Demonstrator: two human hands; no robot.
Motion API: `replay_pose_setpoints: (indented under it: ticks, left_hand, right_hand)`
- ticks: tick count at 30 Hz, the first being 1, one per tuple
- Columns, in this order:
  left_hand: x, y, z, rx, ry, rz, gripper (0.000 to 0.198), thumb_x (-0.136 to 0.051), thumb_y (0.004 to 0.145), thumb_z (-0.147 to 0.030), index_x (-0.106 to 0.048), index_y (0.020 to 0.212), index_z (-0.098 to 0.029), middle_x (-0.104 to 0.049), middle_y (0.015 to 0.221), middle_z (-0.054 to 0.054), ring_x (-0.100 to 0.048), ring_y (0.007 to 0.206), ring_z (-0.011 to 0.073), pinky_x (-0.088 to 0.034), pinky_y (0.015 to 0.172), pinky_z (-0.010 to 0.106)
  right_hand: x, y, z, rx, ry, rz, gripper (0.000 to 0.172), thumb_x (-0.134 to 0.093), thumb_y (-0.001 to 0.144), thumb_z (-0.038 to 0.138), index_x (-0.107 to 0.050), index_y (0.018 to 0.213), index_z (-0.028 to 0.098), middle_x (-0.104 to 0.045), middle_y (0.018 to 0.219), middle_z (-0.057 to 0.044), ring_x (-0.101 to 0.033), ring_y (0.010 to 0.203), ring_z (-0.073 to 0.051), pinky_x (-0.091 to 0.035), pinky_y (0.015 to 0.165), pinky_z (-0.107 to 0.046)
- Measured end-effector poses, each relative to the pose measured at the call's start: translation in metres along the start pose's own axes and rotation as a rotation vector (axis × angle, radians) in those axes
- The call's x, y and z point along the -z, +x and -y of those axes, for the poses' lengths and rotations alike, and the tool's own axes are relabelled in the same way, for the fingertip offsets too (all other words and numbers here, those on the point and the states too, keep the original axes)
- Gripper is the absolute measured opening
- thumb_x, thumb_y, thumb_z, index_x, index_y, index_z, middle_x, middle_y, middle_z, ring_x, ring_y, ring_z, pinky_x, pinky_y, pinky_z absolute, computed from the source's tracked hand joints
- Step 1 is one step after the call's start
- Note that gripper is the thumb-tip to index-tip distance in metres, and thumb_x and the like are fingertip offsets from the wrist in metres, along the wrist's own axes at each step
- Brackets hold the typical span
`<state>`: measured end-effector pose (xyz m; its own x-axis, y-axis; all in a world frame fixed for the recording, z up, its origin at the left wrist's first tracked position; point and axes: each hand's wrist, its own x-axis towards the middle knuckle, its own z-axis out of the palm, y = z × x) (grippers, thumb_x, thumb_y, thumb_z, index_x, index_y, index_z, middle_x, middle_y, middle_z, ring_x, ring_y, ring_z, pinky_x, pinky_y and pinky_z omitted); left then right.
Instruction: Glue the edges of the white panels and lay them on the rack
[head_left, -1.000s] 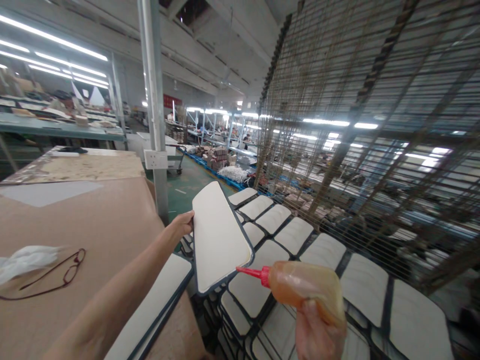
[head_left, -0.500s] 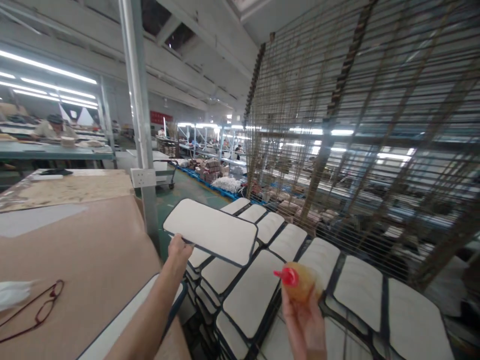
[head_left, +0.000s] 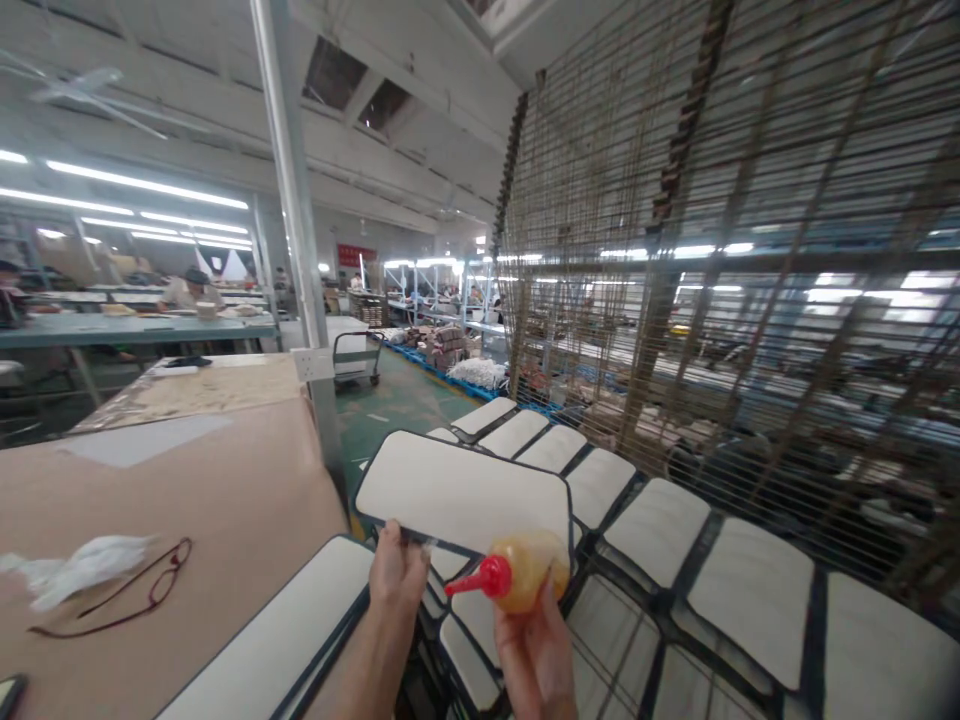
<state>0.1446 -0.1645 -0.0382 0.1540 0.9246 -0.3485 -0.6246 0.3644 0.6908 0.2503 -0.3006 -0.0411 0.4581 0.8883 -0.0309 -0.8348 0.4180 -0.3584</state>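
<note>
My left hand [head_left: 397, 570] grips the near edge of a white rounded panel with a dark border [head_left: 457, 490], holding it above the stacks. In my right hand [head_left: 532, 640] is a yellowish squeeze bottle [head_left: 529, 575] with a red nozzle [head_left: 476, 578] pointing left. The bottle is in front of the panel's right end and covers part of it; whether they touch I cannot tell. Below and to the right, several similar white panels [head_left: 656, 525] rest in rows on a dark rack. Another dark-edged panel [head_left: 285, 620] lies on the table beside my left forearm.
The brown-covered table [head_left: 247, 500] on the left bears eyeglasses [head_left: 161, 585], crumpled white material [head_left: 94, 565] and a white sheet [head_left: 150, 440]. A metal post [head_left: 300, 200] stands at its far corner. A wire rack [head_left: 712, 250] rises on the right. A person [head_left: 193, 290] sits far left.
My right hand has brought the bottle left, up to the panel's right end. The panel has shifted right and lower in view, still in my left hand. The view has turned slightly left.
</note>
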Motion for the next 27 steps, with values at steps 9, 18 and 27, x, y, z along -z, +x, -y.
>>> replay_pose_setpoints:
  ticks: [9, 18, 27]
  left_hand:
    - [0.064, -0.041, -0.036, 0.097, -0.231, 0.239, 0.022, -0.041, 0.08, -0.016, -0.06, 0.069, -0.02, -0.069, 0.091, 0.007, -0.066, 0.086, 0.0254, -0.052, 0.075, 0.046]
    - [0.073, -0.022, -0.12, -0.596, 0.66, 0.081, 0.029, -0.073, 0.059, -0.01, -0.068, 0.086, -0.022, -0.067, 0.089, 0.004, -0.061, 0.081, 0.0213, -0.046, 0.069, 0.024]
    - [-0.032, 0.032, -0.127, -0.419, 0.889, 0.631, 0.015, -0.061, 0.068, -0.01, -0.059, 0.058, -0.021, -0.065, 0.07, 0.005, -0.06, 0.093, 0.025, -0.045, 0.074, 0.024]
  right_hand:
    - [-0.003, 0.016, -0.008, 0.149, -0.052, 0.004, 0.028, -0.074, 0.065, 0.041, -0.07, 0.086, 0.024, -0.072, 0.085, -0.002, -0.066, 0.083, -0.017, -0.053, 0.081, -0.033]
    - [-0.028, 0.002, -0.039, 0.059, -0.045, -0.008, 0.032, -0.079, 0.059, 0.04, -0.07, 0.084, 0.022, -0.072, 0.083, -0.002, -0.066, 0.086, -0.019, -0.052, 0.082, -0.034]
    - [-0.038, -0.022, -0.054, 0.014, -0.033, 0.014, 0.031, -0.077, 0.061, 0.04, -0.07, 0.085, 0.022, -0.072, 0.087, -0.003, -0.066, 0.084, -0.02, -0.046, 0.09, -0.04]
